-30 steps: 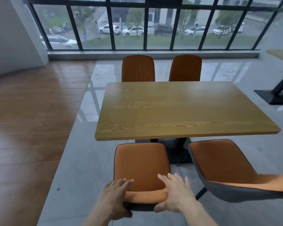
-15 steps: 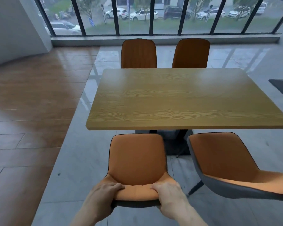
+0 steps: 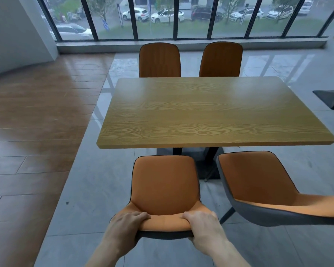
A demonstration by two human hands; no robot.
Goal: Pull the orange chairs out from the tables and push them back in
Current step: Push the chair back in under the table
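Observation:
An orange chair (image 3: 165,185) with a dark grey shell stands on my side of the wooden table (image 3: 210,110), its seat fully clear of the table's near edge. My left hand (image 3: 126,224) grips the left end of its backrest top and my right hand (image 3: 202,227) grips the right end. A second orange chair (image 3: 258,182) stands to the right, also out from the table and angled. Two more orange chairs (image 3: 160,60) (image 3: 221,59) sit tucked in at the far side.
The table's black base (image 3: 189,151) lies on grey tiles ahead of the held chair. Brown wood-look flooring (image 3: 27,122) runs along the left. Another table's black foot (image 3: 332,98) shows at the right edge. Tall windows (image 3: 181,18) line the back wall.
My hands went from resting flat on the backrest to gripping its top edge. The chair now stands farther from the table, with more of its seat showing.

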